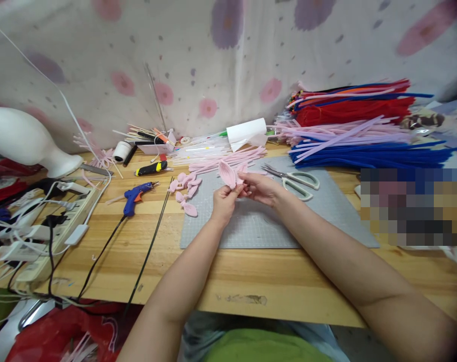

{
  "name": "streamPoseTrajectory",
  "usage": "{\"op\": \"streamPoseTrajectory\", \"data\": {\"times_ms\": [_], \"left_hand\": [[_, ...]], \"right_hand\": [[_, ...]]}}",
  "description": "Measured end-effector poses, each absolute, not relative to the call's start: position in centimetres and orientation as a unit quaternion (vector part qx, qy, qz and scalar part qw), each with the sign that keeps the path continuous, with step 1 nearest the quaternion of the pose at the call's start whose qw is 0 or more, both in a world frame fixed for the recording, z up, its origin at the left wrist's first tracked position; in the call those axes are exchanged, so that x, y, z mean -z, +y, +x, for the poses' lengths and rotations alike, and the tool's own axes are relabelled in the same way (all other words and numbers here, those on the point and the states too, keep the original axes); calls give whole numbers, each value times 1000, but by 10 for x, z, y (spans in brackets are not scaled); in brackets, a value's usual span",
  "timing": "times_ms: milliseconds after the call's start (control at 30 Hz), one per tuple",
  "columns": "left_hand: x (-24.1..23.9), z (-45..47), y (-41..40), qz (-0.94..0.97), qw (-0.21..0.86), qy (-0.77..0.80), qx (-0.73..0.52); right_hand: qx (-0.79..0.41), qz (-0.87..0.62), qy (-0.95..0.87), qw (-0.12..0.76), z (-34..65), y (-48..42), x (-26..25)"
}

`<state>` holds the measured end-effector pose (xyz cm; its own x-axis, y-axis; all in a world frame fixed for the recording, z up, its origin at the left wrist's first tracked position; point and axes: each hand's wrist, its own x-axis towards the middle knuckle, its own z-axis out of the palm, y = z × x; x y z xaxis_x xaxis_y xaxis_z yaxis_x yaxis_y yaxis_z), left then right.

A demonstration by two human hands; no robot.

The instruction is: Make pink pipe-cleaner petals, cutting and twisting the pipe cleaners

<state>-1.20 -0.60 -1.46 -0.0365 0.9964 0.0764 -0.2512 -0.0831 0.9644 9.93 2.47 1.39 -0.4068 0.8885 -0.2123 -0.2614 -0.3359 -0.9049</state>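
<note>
Pink pipe-cleaner ears (230,174) are held above the far half of the grey cutting mat (251,226), just over its surface, between both hands. The larger leaf-shaped loop is seen with its long axis tilted, its pointed tip directed up and away toward the far left, and its base gathered at the fingers. A second, smaller loop is partly hidden behind it, so its direction cannot be told exactly. The left hand (224,201) is closed on the base of the ears from below, thumb and forefinger pinched together. The right hand (259,187) is closed on the same base from the right side, its fingertips touching those of the left hand.

Finished pink ear pieces (185,191) are laid at the far left corner of the mat, partly on the wooden table (251,281). Scissors (294,179) are laid on the mat near its far edge, just right of the right hand. A blue glue gun (135,195) is laid on the table left of the mat, with its cord led toward the near edge. Loose pink pipe cleaners (228,160) are spread along the far edge of the mat, and stacked pipe cleaners (364,130) in red, pink and blue are piled at the far right corner of the table.
</note>
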Motion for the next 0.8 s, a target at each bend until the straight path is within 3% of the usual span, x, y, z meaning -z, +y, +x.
{"op": "streamPoseTrajectory", "data": {"times_ms": [533,800], "left_hand": [[20,-18,1,418,543,419,-595],[25,-21,4,484,579,428,-497]], "right_hand": [[-763,-338,-402,377,86,17,-13],[-699,-389,-438,410,96,29,-3]]}}
